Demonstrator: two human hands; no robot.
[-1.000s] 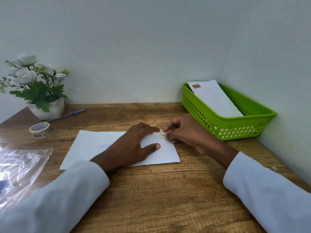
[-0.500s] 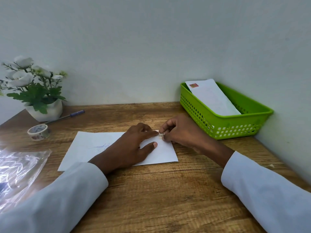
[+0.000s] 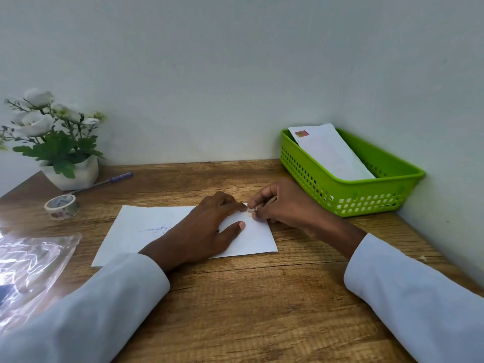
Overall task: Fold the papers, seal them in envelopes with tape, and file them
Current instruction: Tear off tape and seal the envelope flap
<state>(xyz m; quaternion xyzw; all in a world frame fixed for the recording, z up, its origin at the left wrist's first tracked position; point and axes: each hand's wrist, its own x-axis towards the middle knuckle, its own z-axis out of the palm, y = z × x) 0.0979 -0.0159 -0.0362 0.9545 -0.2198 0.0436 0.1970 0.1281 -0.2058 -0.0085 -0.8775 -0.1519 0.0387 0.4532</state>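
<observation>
- While the left hand (image 3: pixel 207 226) lies flat on the white envelope (image 3: pixel 251 239), fingers spread and straight, it pins the envelope to the wooden desk (image 3: pixel 248 305).
- Right hand (image 3: pixel 282 205): fingertips curled and pinched on a small patterned piece of tape (image 3: pixel 250 210) at the envelope's far right corner, just beside the left forefinger.
- Envelope position: centre of the desk, long axis running left to right; blue ink scribble showing left of the left wrist.
- Governing relation: the tape sits at the envelope's right end, directly under the right fingertips, so the right hand is the nearer one for pressing it down; judged, the sealing step is in hand.
- Green basket (image 3: pixel 351 195): to the right against the wall, near the right hand, holding another envelope (image 3: pixel 330 153) that leans on its rim. Nothing lies between.
- Left side: tape roll (image 3: pixel 62 206), pen (image 3: pixel 104 181), potted white flowers (image 3: pixel 49 132), clear plastic bag (image 3: pixel 31 268), all well apart from the hands.
</observation>
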